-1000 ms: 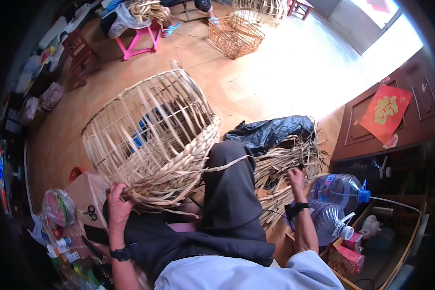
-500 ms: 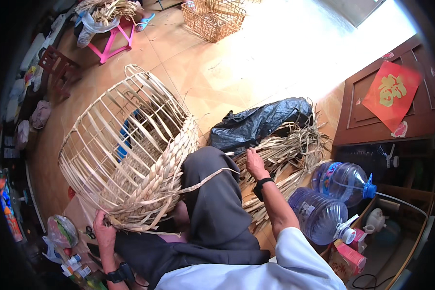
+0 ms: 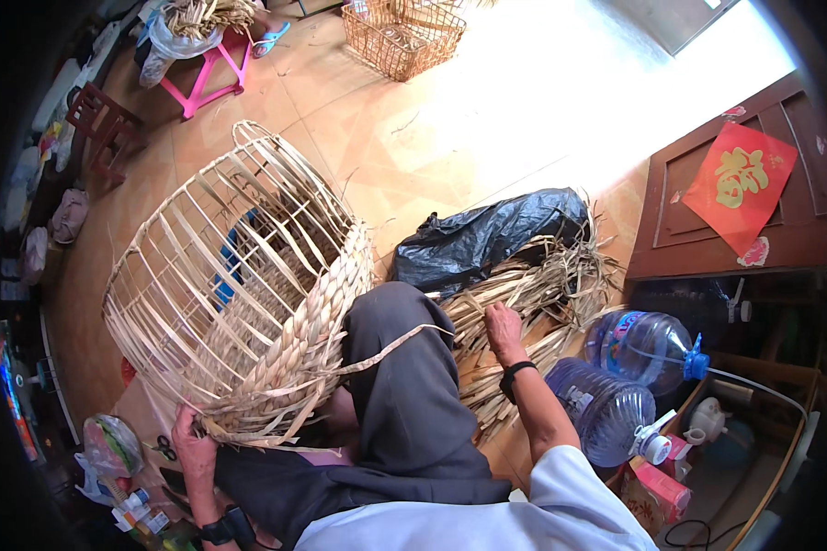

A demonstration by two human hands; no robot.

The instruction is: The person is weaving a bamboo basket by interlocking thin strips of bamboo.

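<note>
A large half-woven basket frame (image 3: 220, 285) of pale bamboo ribs lies tilted on its side against my knee, with a thick braided band of straw (image 3: 294, 354) woven around its lower part. My left hand (image 3: 193, 450) grips the basket's bottom edge among the loose straw ends. My right hand (image 3: 503, 329) reaches down to the pile of dried straw strips (image 3: 533, 303) on the floor at my right and rests on them, fingers closing around some strands. A single straw strip (image 3: 390, 344) runs from the braid across my dark trouser leg.
A black plastic bag (image 3: 487, 234) lies behind the straw pile. Two large clear water bottles (image 3: 620, 386) lie at my right beside a wooden cabinet (image 3: 735, 211). A pink stool (image 3: 207, 64) and a finished wicker basket (image 3: 404, 37) stand far off. Scissors (image 3: 164, 447) lie near my left hand.
My right hand has moved forward and left from the bottles onto the straw pile. The basket has shifted left and lower in view as my head turned.
</note>
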